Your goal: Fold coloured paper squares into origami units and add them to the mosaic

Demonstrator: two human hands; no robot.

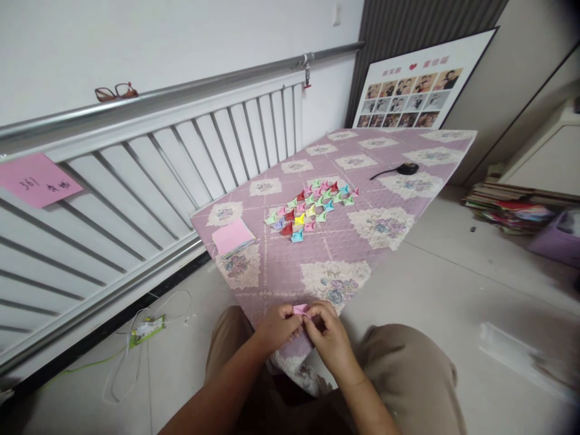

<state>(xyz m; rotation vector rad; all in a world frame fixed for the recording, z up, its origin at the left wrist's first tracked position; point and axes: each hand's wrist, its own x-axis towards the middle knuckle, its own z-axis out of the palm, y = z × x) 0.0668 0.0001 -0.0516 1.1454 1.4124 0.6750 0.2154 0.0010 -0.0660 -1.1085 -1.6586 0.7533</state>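
Note:
A small piece of folded pink paper (301, 310) is pinched between my two hands at the near corner of the table. My left hand (280, 327) grips its left side with the fingers curled in. My right hand (324, 326) has thumb and fingertips closed on its right side. The fingers cover part of the paper, so the lower folds are hidden. Farther up the table, small folded paper pieces (299, 219) in red, green, yellow, pink and blue stand in rows. To their left lies a stack of square paper sheets (233, 236), pink on top.
A purple floral cloth covers the table (290, 275). A black object with a thin cord (408, 168) lies toward the far right. The white radiator (181, 163) borders the left side, with glasses (116, 92) on the pipe above. A power strip (148, 328) sits on the floor.

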